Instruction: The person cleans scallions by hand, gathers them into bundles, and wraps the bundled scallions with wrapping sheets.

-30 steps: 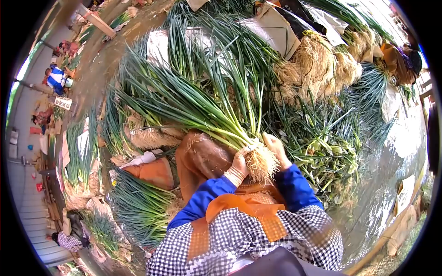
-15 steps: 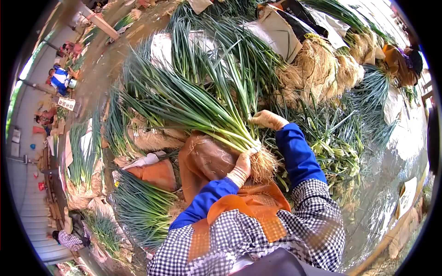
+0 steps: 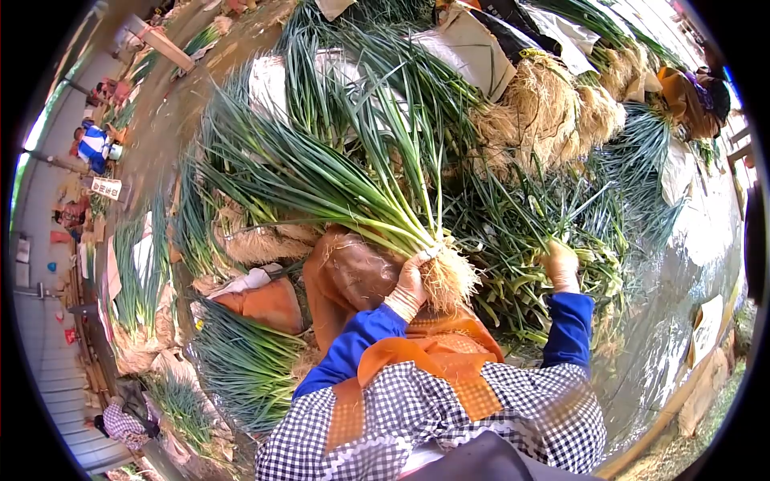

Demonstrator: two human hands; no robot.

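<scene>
My left hand (image 3: 412, 279) is closed round a bunch of green onions (image 3: 395, 210), just above its pale roots (image 3: 449, 276). The bunch lies across my knee, with its long green leaves fanning up and to the left. Away to the right, my right hand (image 3: 561, 263) is over a heap of loose green leaves and peelings (image 3: 513, 232). Its fingers point away from me and are partly hidden, so whether they hold a scrap does not show.
More green onions (image 3: 249, 361) lie at lower left, beside an orange cloth (image 3: 261, 305). Ahead to the right are thick root bundles (image 3: 541, 112). Wet ground (image 3: 674, 289) stretches along the right. Other people, one in blue and white (image 3: 95, 146), are at far left.
My right hand has left the onion bunch and moved right to the heap of loose leaves. My left hand keeps its hold near the roots. The view has shifted slightly.
</scene>
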